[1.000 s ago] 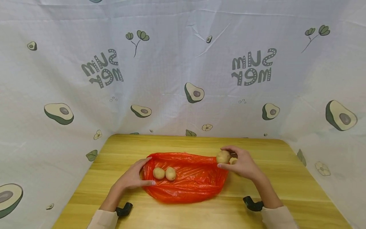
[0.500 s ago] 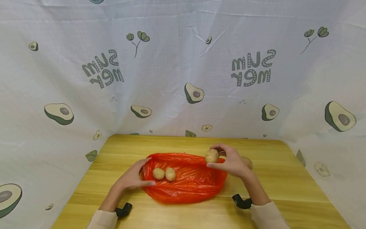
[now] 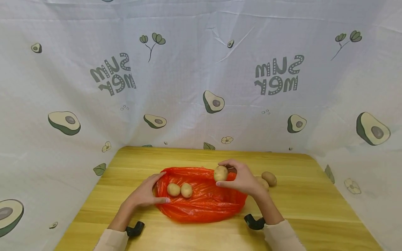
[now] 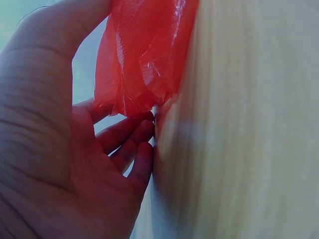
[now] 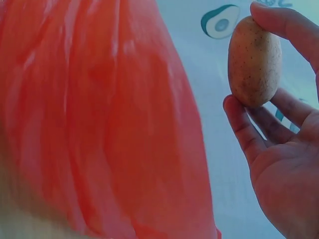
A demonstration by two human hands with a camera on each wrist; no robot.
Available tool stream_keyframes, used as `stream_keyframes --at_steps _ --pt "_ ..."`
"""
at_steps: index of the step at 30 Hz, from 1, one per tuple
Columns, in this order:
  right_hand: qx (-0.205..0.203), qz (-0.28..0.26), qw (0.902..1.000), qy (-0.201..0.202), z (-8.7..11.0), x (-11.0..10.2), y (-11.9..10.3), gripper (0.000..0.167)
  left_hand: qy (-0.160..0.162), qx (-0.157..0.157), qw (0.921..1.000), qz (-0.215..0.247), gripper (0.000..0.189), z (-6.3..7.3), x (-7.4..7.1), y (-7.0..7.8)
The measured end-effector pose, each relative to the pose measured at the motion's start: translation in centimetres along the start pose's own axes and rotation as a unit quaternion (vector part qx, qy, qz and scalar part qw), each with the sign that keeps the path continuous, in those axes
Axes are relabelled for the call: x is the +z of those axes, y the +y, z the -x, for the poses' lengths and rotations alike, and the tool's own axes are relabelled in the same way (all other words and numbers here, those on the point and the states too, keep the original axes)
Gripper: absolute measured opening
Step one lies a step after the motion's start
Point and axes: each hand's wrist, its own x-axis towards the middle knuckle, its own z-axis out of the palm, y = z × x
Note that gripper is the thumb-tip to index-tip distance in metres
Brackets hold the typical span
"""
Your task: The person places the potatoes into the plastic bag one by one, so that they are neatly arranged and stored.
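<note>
A red plastic bag (image 3: 201,213) lies open on the wooden table, two potatoes (image 3: 173,190) side by side in its left part. My left hand (image 3: 145,194) holds the bag's left end, thumb over the front rim and index finger at the back rim. In the left wrist view its other fingers (image 4: 142,162) curve below the red film. My right hand (image 3: 243,178) pinches another potato (image 3: 221,173) between thumb and fingertips. The right wrist view shows this potato upright and speckled, held higher than most of the bag beside it.
Two more potatoes (image 3: 269,178) lie on the table (image 3: 301,202) right of the bag, one partly hidden behind my right hand. A white curtain (image 3: 182,69) with avocado prints hangs around the table's back and sides. Dark camera mounts (image 3: 135,229) sit at both wrists.
My right hand has carried its potato leftward, from the bag's right edge to over its right part. The potatoes on the right have come into view. My left hand stays put.
</note>
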Motion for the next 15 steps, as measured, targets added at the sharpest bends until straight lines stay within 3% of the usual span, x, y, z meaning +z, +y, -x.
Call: stream_keyframes --at_steps 9,15 --pt "0.012 -0.018 0.9996 -0.017 -0.6 1.9 -0.5 0.065 0.003 0.0 1.0 0.001 0.112 0.1 0.0 0.0" --pt "-0.001 -0.021 0.9992 -0.035 -0.9 3.2 -0.6 0.067 0.003 0.003 1.0 -0.001 0.112 0.0 0.1 0.0"
